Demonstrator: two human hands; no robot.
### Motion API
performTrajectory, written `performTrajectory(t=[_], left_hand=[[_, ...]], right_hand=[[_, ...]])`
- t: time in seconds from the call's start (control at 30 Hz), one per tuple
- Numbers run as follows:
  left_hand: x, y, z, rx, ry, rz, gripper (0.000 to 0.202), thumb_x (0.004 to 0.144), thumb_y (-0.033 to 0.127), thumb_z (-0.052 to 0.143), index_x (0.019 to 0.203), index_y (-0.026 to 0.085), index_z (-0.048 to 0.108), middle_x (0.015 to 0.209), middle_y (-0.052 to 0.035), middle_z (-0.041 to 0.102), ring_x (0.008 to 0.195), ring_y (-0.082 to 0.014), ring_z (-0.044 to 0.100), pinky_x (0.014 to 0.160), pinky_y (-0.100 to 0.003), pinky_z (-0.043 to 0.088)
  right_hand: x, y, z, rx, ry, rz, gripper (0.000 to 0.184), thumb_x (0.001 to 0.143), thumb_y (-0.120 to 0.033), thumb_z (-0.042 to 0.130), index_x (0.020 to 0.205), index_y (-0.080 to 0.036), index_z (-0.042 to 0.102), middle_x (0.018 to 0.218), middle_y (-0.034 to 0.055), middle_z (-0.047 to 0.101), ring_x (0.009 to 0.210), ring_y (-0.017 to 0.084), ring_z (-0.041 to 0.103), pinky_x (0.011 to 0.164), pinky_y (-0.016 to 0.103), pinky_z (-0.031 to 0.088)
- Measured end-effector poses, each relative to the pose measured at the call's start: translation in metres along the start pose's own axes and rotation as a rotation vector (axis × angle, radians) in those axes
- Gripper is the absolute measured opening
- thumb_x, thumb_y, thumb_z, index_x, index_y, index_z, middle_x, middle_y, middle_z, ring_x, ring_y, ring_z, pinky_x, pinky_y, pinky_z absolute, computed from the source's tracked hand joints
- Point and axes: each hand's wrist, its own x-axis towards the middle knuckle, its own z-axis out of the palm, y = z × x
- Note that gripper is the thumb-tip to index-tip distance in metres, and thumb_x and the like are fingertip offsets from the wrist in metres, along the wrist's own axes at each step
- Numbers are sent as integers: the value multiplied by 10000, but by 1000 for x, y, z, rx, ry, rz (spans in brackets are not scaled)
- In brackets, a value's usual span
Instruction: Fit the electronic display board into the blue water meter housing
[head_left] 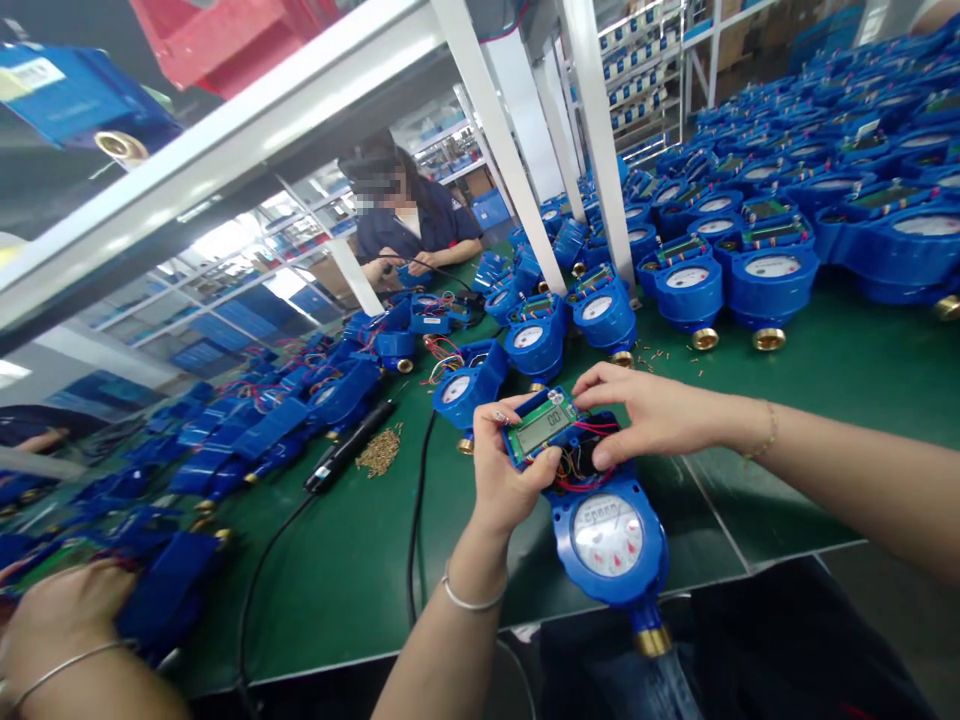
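Meter point(609, 545), blue, over the near edge of the counter point(345, 575); my left grip point(501, 482) clamped on its display board point(541, 430); my right grip point(649, 412) at the wires point(592, 427), closure I cannot tell; best kept unpinched.

Meter point(611, 545): blue, with white dial point(607, 535); lies dial up, overhangs table point(337, 590) edge with brass end point(652, 641). Stands open opposite, exposing red and yellow wires point(575, 487). Board point(540, 425): green, bears display point(544, 430) showing zeros; sits tilted just beside wires.
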Motion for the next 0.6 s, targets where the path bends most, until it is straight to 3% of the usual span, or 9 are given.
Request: performTrajectory(t=[0.1,0.2,0.4,0.6], left_hand=[[0,1,3,-5,-2,-17,525,664,432,784,923,232,373,1051,-88,586,1013,-267,606,868,-429,476],[-1,2,4,-7,-1,-29,522,664,415,788,928,229,377,1049,-87,579,1037,-280,598,891,-449,464],[-5,7,3,-34,-20,-44,500,682,383,778,933,230,374,1048,-87,583,1000,-255,604,856,-417,481],[-4,8,4,-85,-73,-32,505,679,359,781,932,236,362,1075,-91,598,1014,-247,613,842,-406,512]], right_hand=[[-9,-16,12,-52,52,133,710,598,-639,790,1127,-188,645,1259,137,454,1175,382,391,969,600,354],[-8,-29,25,-80,93,215,707,560,-620,813,1080,-170,649,1257,157,441,1177,424,345,934,636,343],[3,-29,23,16,-2,171,384,710,-378,775,1019,-173,673,1037,61,542,909,200,554,824,327,475],[8,-19,15,30,-63,93,145,710,-270,781,814,-184,729,933,39,537,825,164,549,780,284,457]])
